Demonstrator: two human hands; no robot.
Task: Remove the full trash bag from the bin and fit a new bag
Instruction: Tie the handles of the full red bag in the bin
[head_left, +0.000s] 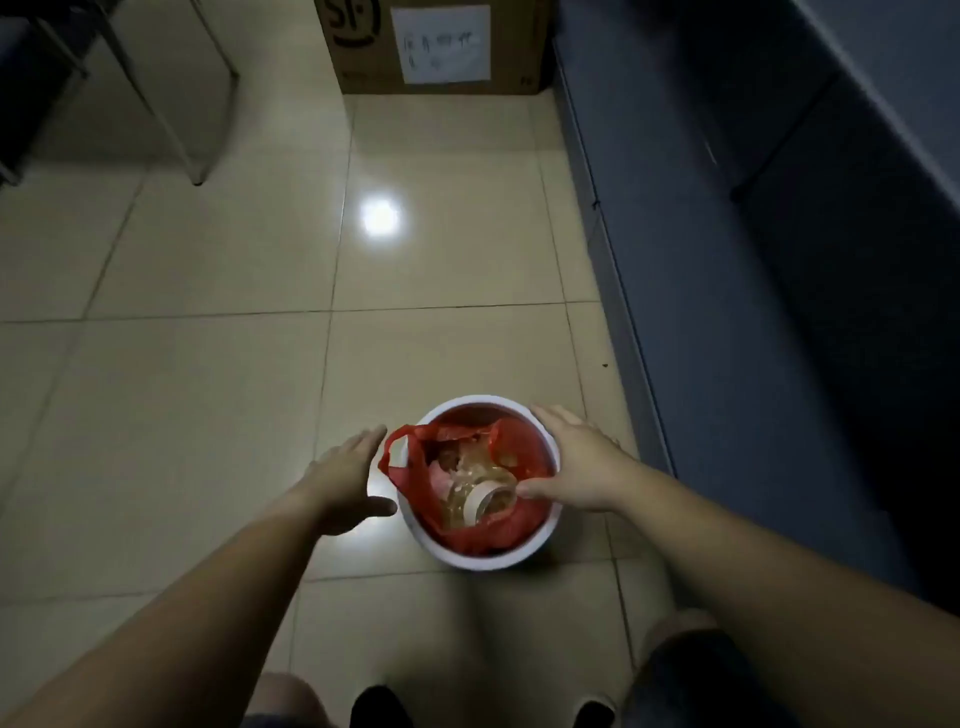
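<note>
Red plastic trash bag (511, 457) sits inside a round white plastic bin (488, 555) on the pale glossy tiled floor (208, 364), low in the view and slightly toward 5 o'clock from the centre. The bag is full and its mouth gapes open, showing crumpled clear plastic wrap (470, 480) and a roll of tape (491, 500) near the top. One looped handle of the bag (397, 452) hangs over the bin's rim at 9 o'clock.

Left hand (345, 480) hovers just beside the bin at 9 o'clock, fingers spread apart and the thumb pointing toward the rim; it grips nothing, and its fingertips lie close to the drooping handle without clearly touching it. Right hand (576, 462) lies over the bin's rim at 3 o'clock, palm down with fingers spread, the thumb reaching inward to the roll of tape; it is likewise clamped on nothing.

Against the bin's 3 o'clock side runs a dark blue-grey cabinet front (727, 312). At 12 o'clock, well apart, stands a brown cardboard box (358, 47) bearing a white paper label (440, 44). Metal chair legs (171, 114) show at 10 o'clock.
</note>
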